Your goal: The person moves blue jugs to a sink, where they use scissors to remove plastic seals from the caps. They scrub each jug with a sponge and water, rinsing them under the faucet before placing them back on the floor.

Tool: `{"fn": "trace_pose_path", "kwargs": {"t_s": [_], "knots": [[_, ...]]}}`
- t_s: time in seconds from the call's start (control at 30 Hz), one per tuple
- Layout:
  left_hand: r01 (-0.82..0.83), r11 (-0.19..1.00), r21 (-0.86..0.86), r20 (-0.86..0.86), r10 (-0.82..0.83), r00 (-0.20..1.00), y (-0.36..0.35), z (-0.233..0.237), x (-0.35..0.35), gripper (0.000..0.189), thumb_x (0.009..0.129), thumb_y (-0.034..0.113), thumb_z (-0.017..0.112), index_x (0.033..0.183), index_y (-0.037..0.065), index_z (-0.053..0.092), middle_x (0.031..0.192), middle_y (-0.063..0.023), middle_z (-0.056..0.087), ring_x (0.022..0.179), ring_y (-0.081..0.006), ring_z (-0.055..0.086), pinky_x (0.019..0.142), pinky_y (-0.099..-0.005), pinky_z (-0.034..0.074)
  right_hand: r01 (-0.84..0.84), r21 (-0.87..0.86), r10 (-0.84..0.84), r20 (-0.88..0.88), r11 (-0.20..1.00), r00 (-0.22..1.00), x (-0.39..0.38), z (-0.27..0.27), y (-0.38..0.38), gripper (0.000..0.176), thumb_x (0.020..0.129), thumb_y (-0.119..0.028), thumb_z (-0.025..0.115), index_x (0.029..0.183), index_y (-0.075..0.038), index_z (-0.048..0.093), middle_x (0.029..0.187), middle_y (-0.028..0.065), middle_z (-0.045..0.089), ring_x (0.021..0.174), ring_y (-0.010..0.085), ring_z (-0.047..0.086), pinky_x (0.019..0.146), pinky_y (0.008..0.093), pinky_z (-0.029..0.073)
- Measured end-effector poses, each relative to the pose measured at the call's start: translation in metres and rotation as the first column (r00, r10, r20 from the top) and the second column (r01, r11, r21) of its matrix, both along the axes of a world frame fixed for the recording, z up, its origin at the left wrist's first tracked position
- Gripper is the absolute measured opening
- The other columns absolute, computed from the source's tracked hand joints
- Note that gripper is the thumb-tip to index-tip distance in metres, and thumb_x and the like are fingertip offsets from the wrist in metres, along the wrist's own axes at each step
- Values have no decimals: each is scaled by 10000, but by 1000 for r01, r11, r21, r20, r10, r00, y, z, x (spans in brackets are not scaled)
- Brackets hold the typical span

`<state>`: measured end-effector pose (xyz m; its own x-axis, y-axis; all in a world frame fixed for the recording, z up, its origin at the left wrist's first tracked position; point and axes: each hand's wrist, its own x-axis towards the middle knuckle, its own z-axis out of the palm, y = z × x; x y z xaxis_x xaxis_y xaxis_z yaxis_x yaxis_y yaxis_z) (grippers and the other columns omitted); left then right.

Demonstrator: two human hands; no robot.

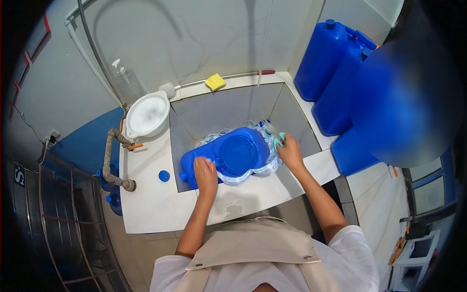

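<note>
A blue water jug (197, 158) lies on its side in the sink (194, 114), its round face (238, 155) turned up. Around and beneath it bunches clear and whitish plastic (236, 179), partly hidden by the jug. My right hand (291, 152), at the jug's right, is closed on scissors with teal handles (278, 140); their blades point up and left over the plastic. Closed over the jug's lower left side, my left hand (206, 176) has a small pale bit at its fingertips, too small to name. A blue cap (164, 175) sits on the counter left of that hand.
Tall blue jugs (323, 58) line the counter's right side. A white basin (148, 115) and a clear pump bottle (127, 80) stand at the left. On the back ledge are a yellow sponge (215, 82) and a long-handled brush (168, 90). Pipes with an orange-handled valve (135, 146) rise at the left.
</note>
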<state>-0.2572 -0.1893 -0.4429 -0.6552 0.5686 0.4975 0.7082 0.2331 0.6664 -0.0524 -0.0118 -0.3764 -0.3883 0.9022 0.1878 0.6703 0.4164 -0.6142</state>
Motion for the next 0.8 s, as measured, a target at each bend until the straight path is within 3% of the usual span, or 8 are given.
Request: {"fn": "trace_pose_path", "kwargs": {"t_s": [0.23, 0.4, 0.47, 0.5, 0.6, 0.67, 0.73, 0.8], "knots": [[460, 888, 10, 294, -442, 847, 14, 46, 76, 82, 857, 62, 512, 874, -8, 474, 713, -215, 553, 612, -382, 571, 500, -424, 420, 67, 72, -74, 103, 995, 992, 45, 2, 40, 278, 764, -149, 645, 948, 21, 526, 841, 232, 639, 808, 414, 612, 718, 482, 481], [217, 973, 75, 296, -229, 927, 134, 82, -5, 204, 851, 167, 526, 759, -15, 525, 555, -149, 572, 443, -228, 576, 431, -364, 449, -8, 334, -63, 203, 942, 977, 28, 80, 87, 311, 825, -238, 618, 919, 40, 515, 791, 249, 629, 698, 386, 638, 609, 457, 508], [207, 973, -107, 438, -140, 888, 150, 97, -46, 259, 847, 208, 519, 822, -44, 574, 568, -163, 602, 464, -242, 604, 434, -353, 467, -157, -126, 120, -259, 980, 958, 7, 104, 78, 359, 830, -260, 626, 907, 62, 487, 786, 227, 627, 592, 305, 651, 479, 379, 506], [195, 975, -108, 436, -130, 890, 154, 95, -65, 259, 847, 208, 519, 822, -44, 574, 568, -163, 602, 464, -242, 604, 434, -353, 467, -169, -126, 132, -261, 977, 956, -2, 107, 73, 359, 830, -260, 626, 907, 62, 487, 786, 227, 627, 592, 305, 651, 479, 379, 506], [137, 979, -153, 705, 11, 710, 160, 72, -101, 393, 875, 299, 519, 1012, -65, 578, 750, -237, 637, 652, -272, 657, 548, -361, 508, -358, -236, 326, -166, 903, 931, -35, 107, 57, 389, 815, -262, 649, 896, 70, 466, 773, 209, 619, 522, 247, 637, 433, 332, 492], [24, 992, -124, 316, 16, 949, 146, 55, -85, 547, 899, 385, 514, 1199, -71, 480, 990, -279, 600, 916, -287, 629, 731, -370, 502, -441, -187, 418, -150, 878, 896, -65, 93, 48, 371, 798, -239, 663, 901, 66, 478, 741, 227, 617, 541, 303, 632, 493, 386, 502], [251, 941, 225, 802, -325, 501, 106, 101, -23, 641, 911, 444, 493, 1309, -43, 373, 1178, -277, 509, 1078, -270, 549, 861, -354, 451, -536, -51, 529, -104, 843, 842, -98, 69, 32, 327, 799, -215, 649, 897, 59, 501, 727, 257, 610, 628, 386, 622, 570, 452, 494], [110, 974, 198, 766, -224, 603, 88, 89, -7, 576, 914, 376, 514, 1317, -12, 378, 1169, -239, 522, 1051, -261, 554, 863, -355, 443, -651, 63, 654, -52, 757, 755, -127, 53, 7, 287, 816, -210, 618, 881, 56, 531, 746, 272, 607, 719, 441, 600, 635, 499, 476]]}}
